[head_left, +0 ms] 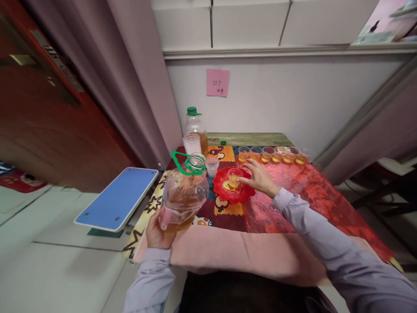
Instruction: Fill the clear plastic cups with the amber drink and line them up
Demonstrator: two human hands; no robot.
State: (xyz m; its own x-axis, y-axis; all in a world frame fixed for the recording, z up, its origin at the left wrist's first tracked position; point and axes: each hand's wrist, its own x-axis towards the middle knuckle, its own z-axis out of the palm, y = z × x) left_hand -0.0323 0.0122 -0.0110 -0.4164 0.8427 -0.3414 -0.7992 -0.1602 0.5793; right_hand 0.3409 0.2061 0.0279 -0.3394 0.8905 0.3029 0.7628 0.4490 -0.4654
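My left hand (159, 230) is wrapped round the lower side of a large clear plastic jug (186, 191). The jug is uncapped, has a green handle ring, and holds amber liquid; it leans slightly to the right. A small clear plastic cup (234, 177) with some yellow liquid stands on a red scalloped plate (221, 191). At the cup's right side is my right hand (259, 177), fingers apart, with the thumb tip at the cup's edge; whether it presses on the cup is unclear. Another small clear cup (212, 167) stands between jug and plate.
Several cups of yellow liquid (268, 155) line the back right of the table. Behind the jug stand a cup stack (192, 144) and a second, green-capped jug (202, 138). A green cap (223, 143) lies near the wall. Pink cloth (234, 250) covers the front edge.
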